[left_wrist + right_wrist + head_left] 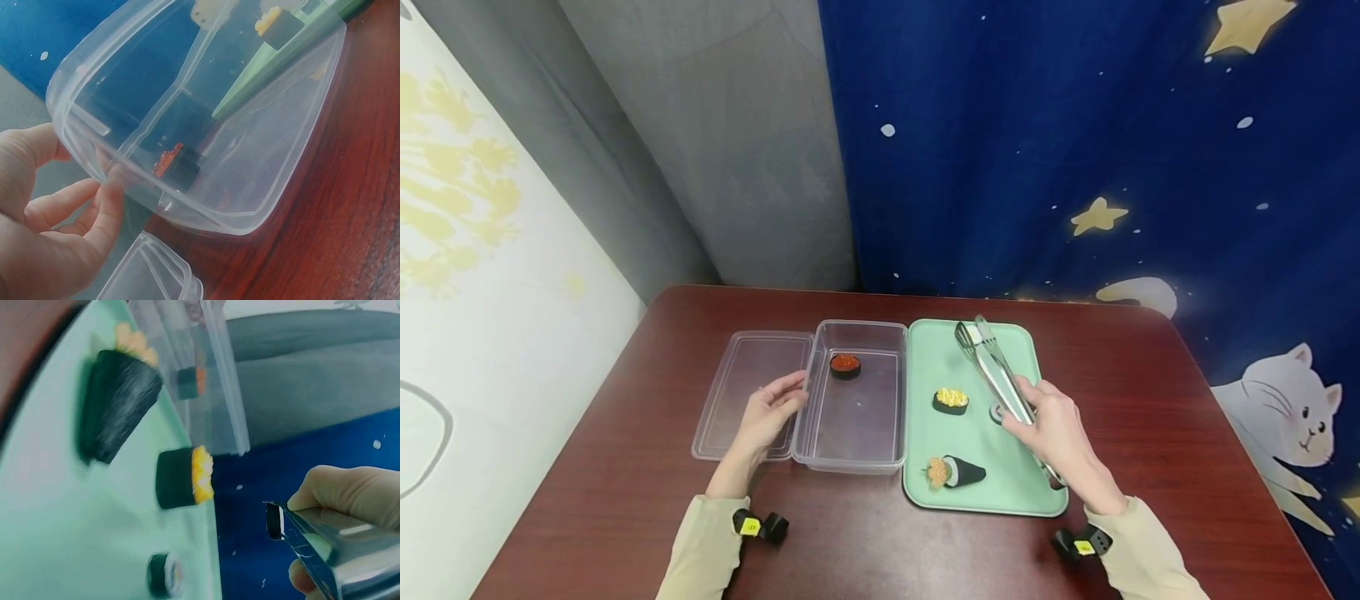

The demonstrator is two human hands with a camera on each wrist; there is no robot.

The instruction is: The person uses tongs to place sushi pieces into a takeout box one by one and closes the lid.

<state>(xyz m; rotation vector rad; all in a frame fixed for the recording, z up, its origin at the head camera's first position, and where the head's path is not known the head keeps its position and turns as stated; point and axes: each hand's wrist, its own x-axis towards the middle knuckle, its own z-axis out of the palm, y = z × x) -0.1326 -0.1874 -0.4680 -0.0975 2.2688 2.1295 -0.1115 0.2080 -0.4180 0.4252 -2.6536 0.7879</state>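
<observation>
- Three views, head first: left hand rests its fingertips on the left rim of the clear rectangular plastic container, fingers fairly straight, not wrapped round anything; judged to be steadying the box so it stays put.
- Right hand has its grip clamped round the shiny metal tongs, held near the back end so the tips reach forward over the mint-green rectangular tray; tong arms look nearly together, holding nothing.
- One red-topped black-wrapped toy sushi piece sits inside the container, far-left corner.
- On the tray: yellow-topped black toy sushi, cone-shaped hand roll with orange filling, small round maki roll just beside the right hand's fingers.
- Clear flat plastic lid lies on the dark red wooden surface, touching the container's left side; left out of the way, probably.
- Left wrist view: left hand's fingertips touch the container wall at the rim; red-topped piece shows through the plastic; lid corner below.
- Right wrist view: fingers curled on the tongs; yellow-topped piece, hand roll and maki lie on the tray, apart from the tongs.
</observation>
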